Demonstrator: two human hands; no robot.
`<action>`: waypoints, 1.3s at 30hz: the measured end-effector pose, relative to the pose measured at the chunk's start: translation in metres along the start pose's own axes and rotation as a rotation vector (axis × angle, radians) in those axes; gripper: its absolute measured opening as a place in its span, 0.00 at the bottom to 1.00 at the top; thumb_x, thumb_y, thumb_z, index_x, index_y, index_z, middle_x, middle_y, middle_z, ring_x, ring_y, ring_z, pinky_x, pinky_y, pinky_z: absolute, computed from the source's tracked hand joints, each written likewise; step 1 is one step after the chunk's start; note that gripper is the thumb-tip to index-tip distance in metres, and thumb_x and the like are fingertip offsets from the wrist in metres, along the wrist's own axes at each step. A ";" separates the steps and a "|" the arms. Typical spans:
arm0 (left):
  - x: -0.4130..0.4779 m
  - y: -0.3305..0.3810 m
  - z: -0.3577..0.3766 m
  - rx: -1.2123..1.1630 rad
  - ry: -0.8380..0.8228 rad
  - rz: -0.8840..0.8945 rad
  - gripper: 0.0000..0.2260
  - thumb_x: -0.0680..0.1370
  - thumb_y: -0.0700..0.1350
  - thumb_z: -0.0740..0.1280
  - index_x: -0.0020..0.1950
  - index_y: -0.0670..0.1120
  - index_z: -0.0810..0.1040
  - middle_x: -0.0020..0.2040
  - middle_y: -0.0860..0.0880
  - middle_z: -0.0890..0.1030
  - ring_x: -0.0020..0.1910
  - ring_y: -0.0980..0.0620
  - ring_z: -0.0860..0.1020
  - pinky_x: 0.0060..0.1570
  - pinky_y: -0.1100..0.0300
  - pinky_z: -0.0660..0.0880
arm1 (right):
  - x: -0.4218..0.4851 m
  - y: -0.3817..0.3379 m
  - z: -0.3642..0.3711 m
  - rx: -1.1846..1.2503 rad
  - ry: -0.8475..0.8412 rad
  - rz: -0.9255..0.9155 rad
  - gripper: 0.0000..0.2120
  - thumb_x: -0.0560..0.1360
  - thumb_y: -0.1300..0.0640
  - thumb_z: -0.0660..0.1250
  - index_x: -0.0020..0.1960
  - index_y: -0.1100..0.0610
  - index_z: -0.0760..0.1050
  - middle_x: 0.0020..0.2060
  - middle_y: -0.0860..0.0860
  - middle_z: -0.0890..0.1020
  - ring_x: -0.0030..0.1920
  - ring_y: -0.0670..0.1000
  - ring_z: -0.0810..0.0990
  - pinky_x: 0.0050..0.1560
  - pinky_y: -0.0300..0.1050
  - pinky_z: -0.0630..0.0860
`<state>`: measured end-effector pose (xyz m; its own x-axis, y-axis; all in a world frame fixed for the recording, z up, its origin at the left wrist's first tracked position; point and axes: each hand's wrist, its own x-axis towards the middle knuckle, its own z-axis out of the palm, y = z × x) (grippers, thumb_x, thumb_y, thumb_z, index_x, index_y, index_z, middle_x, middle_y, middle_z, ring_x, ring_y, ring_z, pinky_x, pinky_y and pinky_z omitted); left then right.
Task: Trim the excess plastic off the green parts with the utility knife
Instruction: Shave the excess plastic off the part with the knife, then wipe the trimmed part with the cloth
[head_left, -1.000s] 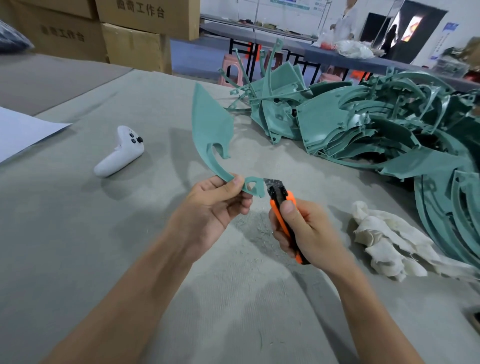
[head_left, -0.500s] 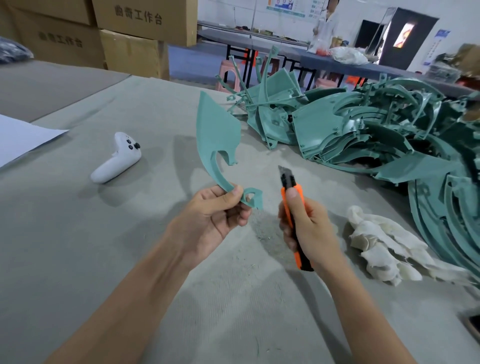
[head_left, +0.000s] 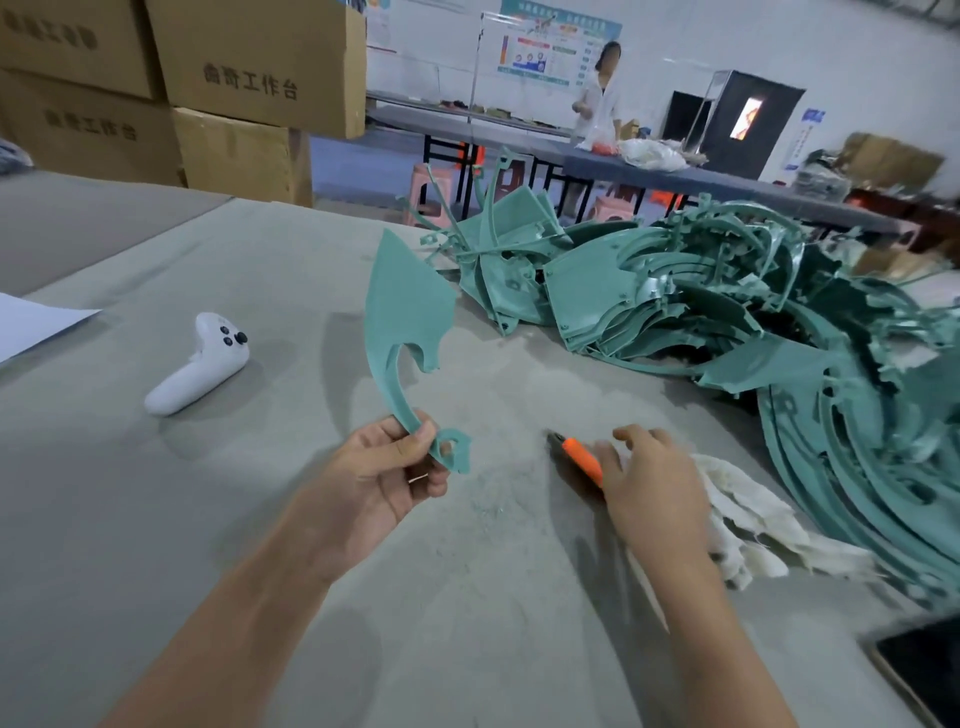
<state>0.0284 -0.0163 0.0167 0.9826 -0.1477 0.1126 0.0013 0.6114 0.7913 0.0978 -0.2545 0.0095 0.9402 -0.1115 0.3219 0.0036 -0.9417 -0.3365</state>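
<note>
Green part (head_left: 400, 312), a thin curved blade shape, stands upright left of the pile of green parts (head_left: 727, 312), off the tabletop (head_left: 260, 519). The left hand (head_left: 379, 478) holds it, the grip pinching the narrow stem between thumb and fingers. Just left of the pile's near end, the orange utility knife (head_left: 579, 457) lies low over the tabletop. The right hand (head_left: 654, 493) is over its handle, the grip loosely spread.

Closed cardboard boxes (head_left: 249, 88) are stacked far left of the pile; their contents are hidden.

The tabletop is grey and felt-like, with small green shavings (head_left: 488, 499) between the hands. Behind the pile are a long dark table (head_left: 701, 182), pink stools (head_left: 431, 192) and a person in white (head_left: 600, 98).

A white cloth (head_left: 753, 525) lies against the pile's near edge, partly hidden by the right hand. A white controller (head_left: 200, 366) and a paper sheet (head_left: 31, 322) lie well left of the pile.
</note>
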 end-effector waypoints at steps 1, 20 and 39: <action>0.000 0.000 0.000 0.008 -0.001 0.009 0.07 0.64 0.44 0.77 0.33 0.46 0.79 0.31 0.48 0.76 0.28 0.54 0.73 0.30 0.63 0.73 | 0.002 0.005 -0.004 -0.047 0.065 0.010 0.17 0.80 0.48 0.61 0.65 0.55 0.76 0.61 0.56 0.78 0.59 0.61 0.74 0.57 0.52 0.69; -0.005 -0.004 0.003 -0.147 -0.601 -0.155 0.03 0.77 0.39 0.65 0.45 0.42 0.72 0.38 0.48 0.77 0.36 0.52 0.76 0.36 0.59 0.66 | 0.010 -0.042 -0.054 1.068 0.820 -0.374 0.10 0.78 0.60 0.67 0.58 0.53 0.81 0.50 0.58 0.84 0.47 0.59 0.81 0.47 0.43 0.75; -0.003 0.011 -0.006 -0.391 -0.494 -0.082 0.24 0.78 0.61 0.60 0.47 0.38 0.73 0.34 0.43 0.71 0.34 0.47 0.70 0.40 0.53 0.67 | 0.026 -0.030 -0.045 0.350 0.508 -0.603 0.26 0.66 0.30 0.67 0.30 0.54 0.76 0.24 0.44 0.72 0.26 0.47 0.69 0.24 0.45 0.67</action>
<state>0.0271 -0.0044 0.0215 0.7749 -0.4905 0.3988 0.2326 0.8078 0.5416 0.1071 -0.2433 0.0680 0.4775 0.1689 0.8622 0.6364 -0.7431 -0.2069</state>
